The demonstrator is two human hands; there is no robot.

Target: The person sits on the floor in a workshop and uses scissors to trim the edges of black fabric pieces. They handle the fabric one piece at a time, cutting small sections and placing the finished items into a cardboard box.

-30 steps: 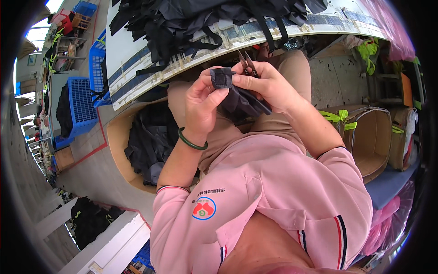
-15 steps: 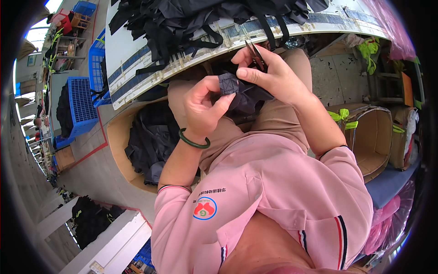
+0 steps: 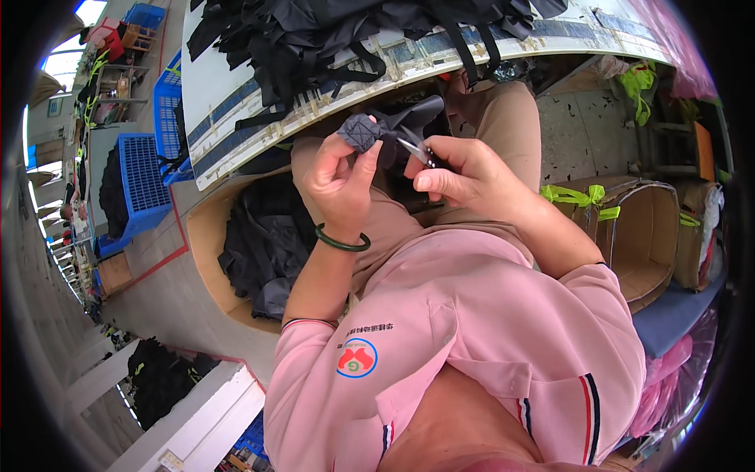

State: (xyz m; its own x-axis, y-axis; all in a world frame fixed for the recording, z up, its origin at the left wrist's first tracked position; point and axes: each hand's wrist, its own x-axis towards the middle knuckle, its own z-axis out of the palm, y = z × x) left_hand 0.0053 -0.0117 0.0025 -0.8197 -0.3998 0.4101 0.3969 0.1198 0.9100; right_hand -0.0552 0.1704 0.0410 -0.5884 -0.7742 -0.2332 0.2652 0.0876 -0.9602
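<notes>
My left hand (image 3: 340, 175) pinches the stitched end of a dark fabric strap (image 3: 360, 133) between thumb and fingers. More of the black cloth (image 3: 418, 116) spreads out to the right of that end, over my lap. In my right hand (image 3: 470, 175) is a small pair of thread snips (image 3: 418, 152), the blades pointing up and left toward the cloth. The blade tips are close beside the fabric; whether they touch it I cannot tell. A dark green bangle (image 3: 343, 240) circles my left wrist.
The worn white table (image 3: 228, 161) beyond my knees carries a heap of black straps and cloth (image 3: 314, 47). A cardboard box (image 3: 206, 228) of dark fabric stands at my left, blue crates (image 3: 145, 185) past it. Another open carton (image 3: 641, 244) is at my right.
The snips have come down and left, their blades swinging toward the cloth. My left hand has turned the strap end and shifted slightly left, and the loose cloth has moved upward.
</notes>
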